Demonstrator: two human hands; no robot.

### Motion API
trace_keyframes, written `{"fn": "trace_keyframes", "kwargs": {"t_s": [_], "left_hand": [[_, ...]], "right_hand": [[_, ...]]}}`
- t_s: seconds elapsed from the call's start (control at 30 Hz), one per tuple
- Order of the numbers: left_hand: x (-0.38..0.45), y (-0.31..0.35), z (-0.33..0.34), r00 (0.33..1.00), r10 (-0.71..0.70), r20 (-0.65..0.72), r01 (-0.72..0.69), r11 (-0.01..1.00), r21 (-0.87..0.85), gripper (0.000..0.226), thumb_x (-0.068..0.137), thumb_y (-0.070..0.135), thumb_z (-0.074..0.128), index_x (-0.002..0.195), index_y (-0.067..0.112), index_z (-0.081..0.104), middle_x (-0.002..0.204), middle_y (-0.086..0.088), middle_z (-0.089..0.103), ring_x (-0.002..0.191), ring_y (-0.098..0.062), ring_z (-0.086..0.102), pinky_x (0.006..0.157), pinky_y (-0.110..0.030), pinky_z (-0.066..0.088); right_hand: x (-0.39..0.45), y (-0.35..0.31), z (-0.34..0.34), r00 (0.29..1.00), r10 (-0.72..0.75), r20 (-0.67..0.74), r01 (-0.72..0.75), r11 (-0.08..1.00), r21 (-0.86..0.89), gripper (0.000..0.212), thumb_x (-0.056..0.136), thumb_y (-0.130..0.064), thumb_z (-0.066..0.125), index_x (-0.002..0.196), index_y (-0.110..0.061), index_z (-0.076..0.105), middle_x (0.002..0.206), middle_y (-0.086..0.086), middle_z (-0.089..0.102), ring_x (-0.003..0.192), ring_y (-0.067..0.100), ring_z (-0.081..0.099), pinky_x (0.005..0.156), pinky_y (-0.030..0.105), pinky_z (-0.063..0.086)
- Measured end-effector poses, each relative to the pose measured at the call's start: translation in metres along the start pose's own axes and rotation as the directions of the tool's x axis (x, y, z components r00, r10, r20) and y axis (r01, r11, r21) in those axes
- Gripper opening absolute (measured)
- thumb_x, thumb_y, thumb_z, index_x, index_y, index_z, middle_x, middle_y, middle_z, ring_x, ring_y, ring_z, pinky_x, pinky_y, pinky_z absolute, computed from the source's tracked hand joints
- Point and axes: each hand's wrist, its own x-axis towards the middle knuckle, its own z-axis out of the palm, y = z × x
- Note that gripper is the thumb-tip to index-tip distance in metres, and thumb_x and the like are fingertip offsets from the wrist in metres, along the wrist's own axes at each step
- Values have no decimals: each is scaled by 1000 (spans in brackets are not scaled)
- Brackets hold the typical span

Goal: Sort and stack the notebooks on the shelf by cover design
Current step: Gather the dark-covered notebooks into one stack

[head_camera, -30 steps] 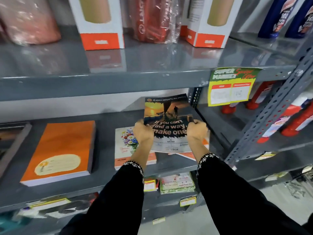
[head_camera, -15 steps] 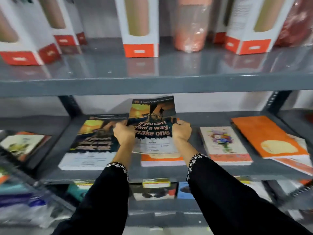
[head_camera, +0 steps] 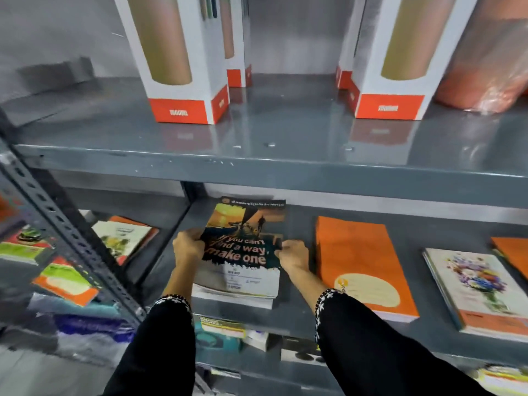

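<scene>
Both hands hold a notebook [head_camera: 243,247] with a sunset cover reading "If you can't find a way, make one". My left hand [head_camera: 187,248] grips its left edge and my right hand [head_camera: 293,255] grips its right edge. The notebook lies low over a stack of like-sized notebooks [head_camera: 233,298] on the grey middle shelf [head_camera: 300,318]. To the right sits an orange notebook stack [head_camera: 360,264], then a floral-cover stack [head_camera: 480,287], and another orange cover [head_camera: 514,252] at the far right edge.
The upper shelf [head_camera: 271,164] overhangs close above, carrying white-and-orange boxes [head_camera: 177,64] with tan cylinders and a plastic-wrapped orange item [head_camera: 485,58]. A perforated metal upright [head_camera: 71,244] stands at left, with more notebooks [head_camera: 123,235] in the neighbouring bay. Small packaged goods lie on the lower shelf [head_camera: 223,335].
I have carried the sunset notebook leftwards along the shelf, past the floral and orange stacks, and lowered it onto the stack of matching covers at the left end of the bay.
</scene>
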Motion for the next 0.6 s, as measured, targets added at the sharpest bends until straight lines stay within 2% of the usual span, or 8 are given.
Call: {"fn": "trace_keyframes", "kwargs": {"t_s": [0.03,0.07,0.1,0.13,0.2,0.27,0.4,0.6], "left_hand": [[3,-4,2,1000,2,28,-4,999,46,35,82,-12,47,110,-6,67,111,-29,68,106,-42,61,89,-40,51],[5,-7,3,999,10,43,-14,996,85,35,81,-13,46,108,-7,67,110,-30,67,106,-43,60,89,-41,51],[5,-9,6,999,12,46,-17,992,121,35,80,-13,45,107,-8,66,109,-31,67,106,-45,59,90,-42,50],[3,-9,10,999,9,35,-14,990,141,35,80,-13,44,108,-9,66,108,-33,66,105,-46,59,90,-44,50],[-6,-3,17,1000,-1,-25,6,985,173,35,82,-13,45,111,-8,64,106,-34,65,104,-46,58,88,-47,51],[-15,5,29,996,35,-80,-22,986,164,36,82,-13,44,113,-6,61,109,-33,65,103,-47,60,86,-48,51],[-43,38,70,972,229,-46,-221,964,148,37,88,-8,43,120,-1,59,117,-27,65,106,-42,61,89,-46,51],[-121,119,166,889,426,169,-449,883,135,33,96,4,40,124,0,56,119,-30,63,108,-42,61,93,-45,47]], "right_hand": [[3,3,2,999,-21,28,22,999,-41,11,81,-3,65,73,4,68,82,18,71,87,24,68,75,31,52],[4,5,2,997,-28,67,33,996,-84,26,82,-7,67,58,-4,58,66,10,62,73,19,63,62,27,47],[6,7,2,994,-31,106,45,990,-131,35,82,-12,69,53,-9,49,60,4,55,66,17,57,55,26,42],[6,8,1,991,-30,127,49,988,-149,32,83,-15,69,57,-8,52,63,4,58,68,17,58,55,25,42],[6,9,-4,990,-63,128,82,986,-147,17,86,-19,65,81,-3,67,87,13,70,89,25,67,73,29,50],[9,10,-15,990,-123,66,130,984,-120,22,91,-19,58,88,1,68,97,18,71,103,32,66,81,32,50],[11,18,-61,975,-216,-42,214,975,-64,31,95,-12,50,121,0,63,127,16,64,121,27,58,103,30,43],[22,66,-173,928,-274,-251,226,953,-201,34,94,-9,45,123,-6,62,121,20,66,114,33,61,96,35,46]]}}
